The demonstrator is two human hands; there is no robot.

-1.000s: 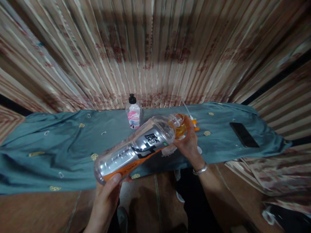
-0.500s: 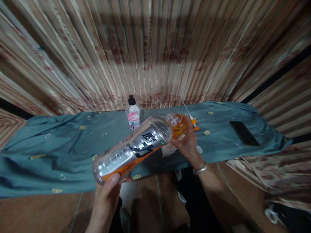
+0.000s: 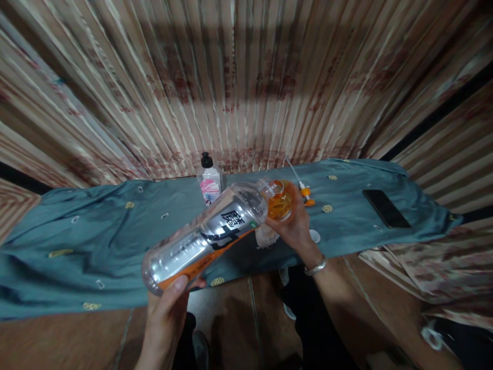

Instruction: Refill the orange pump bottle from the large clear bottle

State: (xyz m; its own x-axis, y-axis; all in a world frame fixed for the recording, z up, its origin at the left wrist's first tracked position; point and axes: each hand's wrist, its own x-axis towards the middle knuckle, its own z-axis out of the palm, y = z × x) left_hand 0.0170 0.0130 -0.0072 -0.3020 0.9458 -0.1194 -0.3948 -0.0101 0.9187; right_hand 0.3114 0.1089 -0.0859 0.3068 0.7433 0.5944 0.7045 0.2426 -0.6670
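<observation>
My left hand is wrapped round the base of a large clear plastic drink bottle with a silver and orange label. That bottle is tilted, its neck toward the right. Closed round a small bottle of orange liquid is my right hand, with a bracelet at the wrist. The small bottle's open mouth is right beside the neck of the large one; whether they touch I cannot tell. Behind them lies a pump top with orange parts and a long tube. Any liquid inside the large bottle is hard to make out.
A clear bottle with a black cap and pink label stands at the back of the cloth-covered table. A black phone lies on the right. A small white round piece is near my right wrist. Curtains hang behind.
The large bottle and my left hand have shifted slightly left. The small bottle in my right hand has moved slightly left too, its round mouth now showing more clearly.
</observation>
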